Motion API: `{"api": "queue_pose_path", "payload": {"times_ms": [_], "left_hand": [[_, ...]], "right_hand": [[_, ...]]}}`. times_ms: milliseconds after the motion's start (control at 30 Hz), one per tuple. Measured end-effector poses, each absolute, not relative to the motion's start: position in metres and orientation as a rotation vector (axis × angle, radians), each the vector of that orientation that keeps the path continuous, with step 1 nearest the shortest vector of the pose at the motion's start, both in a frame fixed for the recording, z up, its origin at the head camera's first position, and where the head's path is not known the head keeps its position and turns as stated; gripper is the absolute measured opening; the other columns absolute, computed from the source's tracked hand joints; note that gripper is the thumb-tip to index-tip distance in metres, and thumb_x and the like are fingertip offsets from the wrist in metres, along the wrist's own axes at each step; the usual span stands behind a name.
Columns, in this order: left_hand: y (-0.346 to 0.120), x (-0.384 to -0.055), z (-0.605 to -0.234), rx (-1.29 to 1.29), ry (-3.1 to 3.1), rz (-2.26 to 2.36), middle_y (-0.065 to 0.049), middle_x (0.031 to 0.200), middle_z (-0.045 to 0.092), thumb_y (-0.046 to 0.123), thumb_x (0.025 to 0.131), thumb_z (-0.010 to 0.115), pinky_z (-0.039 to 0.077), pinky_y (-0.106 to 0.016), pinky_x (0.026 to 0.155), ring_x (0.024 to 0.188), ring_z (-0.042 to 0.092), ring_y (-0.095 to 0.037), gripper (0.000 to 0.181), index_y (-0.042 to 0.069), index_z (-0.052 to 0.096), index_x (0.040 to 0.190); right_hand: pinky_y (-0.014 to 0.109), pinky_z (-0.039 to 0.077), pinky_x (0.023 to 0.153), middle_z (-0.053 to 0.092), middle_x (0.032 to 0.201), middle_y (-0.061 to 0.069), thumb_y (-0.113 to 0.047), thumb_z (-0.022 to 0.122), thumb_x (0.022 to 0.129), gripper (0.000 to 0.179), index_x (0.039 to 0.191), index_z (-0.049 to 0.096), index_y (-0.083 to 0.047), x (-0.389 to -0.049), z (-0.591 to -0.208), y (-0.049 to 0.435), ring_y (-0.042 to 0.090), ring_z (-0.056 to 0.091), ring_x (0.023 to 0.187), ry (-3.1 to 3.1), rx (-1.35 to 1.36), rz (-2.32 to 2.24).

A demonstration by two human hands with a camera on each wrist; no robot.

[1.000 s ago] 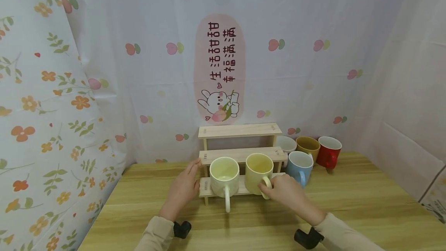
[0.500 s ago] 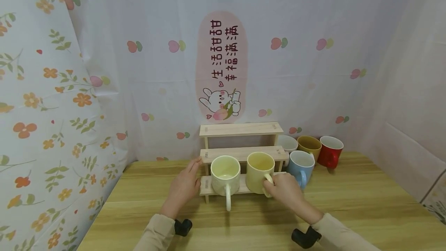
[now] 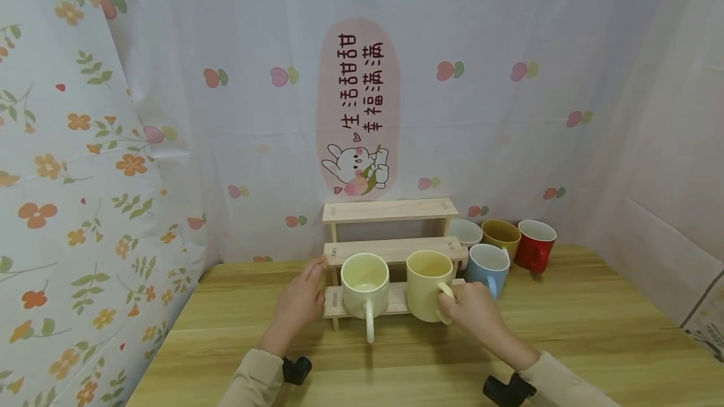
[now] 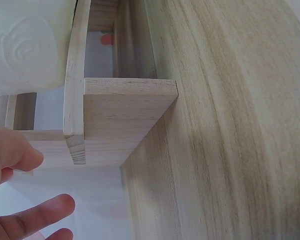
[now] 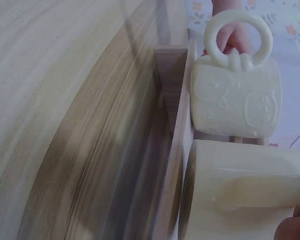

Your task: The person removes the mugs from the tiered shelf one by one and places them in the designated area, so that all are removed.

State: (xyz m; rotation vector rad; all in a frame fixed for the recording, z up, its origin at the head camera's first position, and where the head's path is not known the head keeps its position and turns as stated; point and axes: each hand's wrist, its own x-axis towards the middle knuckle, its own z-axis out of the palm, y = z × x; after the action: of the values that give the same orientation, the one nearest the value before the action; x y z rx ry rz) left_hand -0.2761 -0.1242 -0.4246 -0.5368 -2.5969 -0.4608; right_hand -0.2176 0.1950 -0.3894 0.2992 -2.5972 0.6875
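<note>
My right hand (image 3: 474, 311) pinches the handle of a pale yellow mug (image 3: 427, 297), held upright at the right part of the wooden rack's lowest shelf (image 3: 397, 298). In the right wrist view that yellow mug (image 5: 240, 162) has its base right by the shelf's front edge. To its left stands a cream-green mug (image 3: 362, 300), handle toward me, with raised patterns on its wall. My left hand (image 3: 296, 301) is at the rack's left end, fingertips by the middle shelf (image 3: 390, 249). In the left wrist view its thumb (image 4: 25, 155) and fingers are spread beside the rack, holding nothing.
Right of the rack, a light blue mug (image 3: 488, 265), a white mug (image 3: 465, 231), a mustard mug (image 3: 500, 237) and a red mug (image 3: 534, 250) stand together on the wood-grain table (image 3: 588, 325). A patterned cloth (image 3: 481, 130) hangs right behind the rack.
My right hand and the yellow mug have shifted a little to the right and toward me, widening the space between the two mugs on the rack. My left hand has stayed in place.
</note>
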Motion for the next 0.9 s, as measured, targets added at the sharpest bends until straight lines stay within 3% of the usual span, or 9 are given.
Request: {"api": "queue_pose_path", "payload": {"times_ms": [300,633,900], "left_hand": [[-0.124,-0.276,-0.426,-0.537,-2.583,-0.473,0.0,0.141,0.047,0.005,0.08,0.069,0.036,-0.023,0.049,0.066,0.052,-0.017,0.053,0.009,0.052,0.13],[-0.124,-0.277,-0.424,-0.539,-2.593,-0.47,0.0,0.142,0.046,0.006,0.08,0.07,0.04,-0.026,0.051,0.075,0.059,-0.022,0.053,0.01,0.052,0.13],[-0.124,-0.278,-0.425,-0.534,-2.603,-0.458,0.0,0.142,0.046,0.008,0.08,0.07,0.039,-0.025,0.05,0.07,0.057,-0.02,0.054,0.01,0.052,0.131]], "right_hand": [[0.018,0.018,0.041,0.028,0.041,-0.014,-0.009,0.057,0.082,0.043,0.043,0.04,-0.014,-0.206,-0.383,0.207,0.001,0.025,0.039,-2.616,0.194,0.771],[0.017,0.018,0.04,0.03,0.041,-0.014,-0.008,0.058,0.078,0.041,0.043,0.038,-0.015,-0.194,-0.381,0.224,0.0,0.025,0.039,-2.517,0.182,0.727],[0.017,0.02,0.039,0.032,0.041,-0.015,-0.008,0.058,0.079,0.041,0.044,0.04,-0.015,-0.186,-0.377,0.241,-0.001,0.026,0.039,-2.507,0.132,0.717]]}}
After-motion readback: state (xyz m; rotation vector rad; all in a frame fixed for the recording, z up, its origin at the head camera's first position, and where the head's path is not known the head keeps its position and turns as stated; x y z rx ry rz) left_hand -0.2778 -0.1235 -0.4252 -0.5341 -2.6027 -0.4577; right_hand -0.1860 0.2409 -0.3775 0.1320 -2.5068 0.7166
